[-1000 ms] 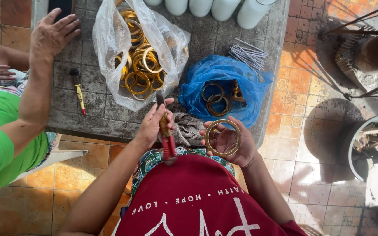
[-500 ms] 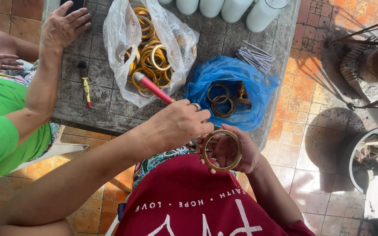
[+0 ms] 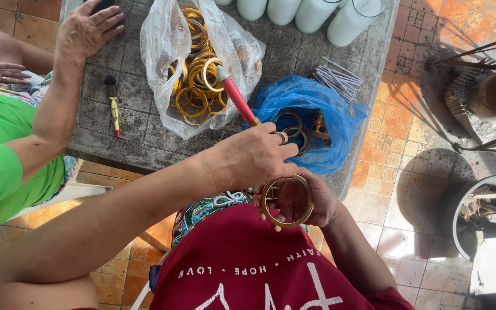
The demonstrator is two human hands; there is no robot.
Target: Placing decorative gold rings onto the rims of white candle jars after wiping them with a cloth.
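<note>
A gold ring (image 3: 287, 201) sits low at centre, just past the desk (image 3: 144, 138) edge, grasped by the right hand (image 3: 311, 204). At 11 o'clock from it the left hand (image 3: 254, 158) has a clenched grip on a red-handled tool (image 3: 237, 102), which points toward 11 o'clock at the clear bag of gold rings (image 3: 196, 74). A blue bag (image 3: 317, 115) lies at 1 o'clock.

2 plastic bags (image 3: 162, 51), 4 white cylinders (image 3: 348, 20), 1 held ring (image 3: 286, 201), 2 screwdrivers (image 3: 236, 97).

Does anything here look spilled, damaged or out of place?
Nothing stands out. The gold rings sit inside their clear bag, the thin rods lie bundled, and the right hand holds one ring.
</note>
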